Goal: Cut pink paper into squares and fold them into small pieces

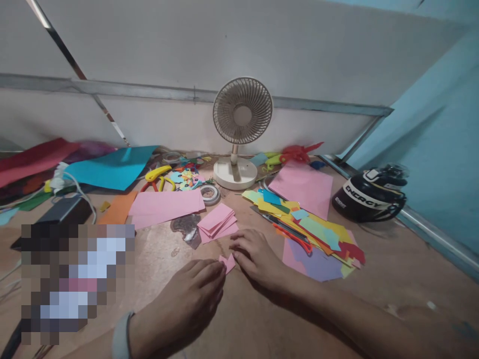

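Left hand, a pale band at its wrist, pinches a small pink paper between thumb and fingers over the middle of the worktop. Right hand is curved, its fingertips right by the paper's upper right tip; whether they grip it I cannot tell.

From the back left corner of the worktop, a red sheet lies beside a blue sheet near the back edge. In front of them is a dark box, and nearer still something blurred out. Next come an orange sheet and long pink sheets, with a yellow-handled tool and a pile of small paper shapes behind. A roll of tape, a clear plastic wrapper and a folded pink bundle lie beyond the hands.

By the middle of the back edge is a white fan. To its right are pink squares, then a heap of coloured scraps with orange-handled scissors on it. Near the right edge sits a black jug marked ENERGY
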Tool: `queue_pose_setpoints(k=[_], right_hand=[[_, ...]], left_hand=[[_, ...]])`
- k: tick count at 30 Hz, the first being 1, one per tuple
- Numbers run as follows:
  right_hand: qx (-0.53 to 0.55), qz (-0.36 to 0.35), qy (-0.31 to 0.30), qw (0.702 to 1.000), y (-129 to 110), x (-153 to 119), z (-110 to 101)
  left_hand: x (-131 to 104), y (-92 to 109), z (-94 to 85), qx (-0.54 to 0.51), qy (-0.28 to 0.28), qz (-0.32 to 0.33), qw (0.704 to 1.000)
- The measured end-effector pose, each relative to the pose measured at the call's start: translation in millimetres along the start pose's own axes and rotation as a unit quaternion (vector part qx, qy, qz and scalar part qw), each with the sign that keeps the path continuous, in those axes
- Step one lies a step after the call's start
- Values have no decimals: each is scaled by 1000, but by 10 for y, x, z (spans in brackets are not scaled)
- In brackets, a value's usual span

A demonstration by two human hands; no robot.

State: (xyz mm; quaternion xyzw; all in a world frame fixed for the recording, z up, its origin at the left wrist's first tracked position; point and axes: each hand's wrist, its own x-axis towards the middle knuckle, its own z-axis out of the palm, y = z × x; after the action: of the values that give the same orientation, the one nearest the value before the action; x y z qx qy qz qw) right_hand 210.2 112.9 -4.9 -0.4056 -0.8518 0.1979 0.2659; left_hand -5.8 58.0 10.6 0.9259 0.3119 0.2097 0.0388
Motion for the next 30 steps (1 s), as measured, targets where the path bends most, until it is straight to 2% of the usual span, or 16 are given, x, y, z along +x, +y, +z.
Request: queue_pose_setpoints(k=[9,19,23,30], right_hand=[[5,2,6,1000,-25,-40,2],[61,76,-11,995,-135,-1,-38],[54,96,-45,993,-197,-7,-56],[65,62,-41,995,-116,20,-16]], left_hand=[[6,11,-13,-24,-39,-15,999],[9,-3,-28,-33,-51,2,998],[-2,-11,-27,-28,-58,0,998],[29,21,-35,-39,-47,-10,998]])
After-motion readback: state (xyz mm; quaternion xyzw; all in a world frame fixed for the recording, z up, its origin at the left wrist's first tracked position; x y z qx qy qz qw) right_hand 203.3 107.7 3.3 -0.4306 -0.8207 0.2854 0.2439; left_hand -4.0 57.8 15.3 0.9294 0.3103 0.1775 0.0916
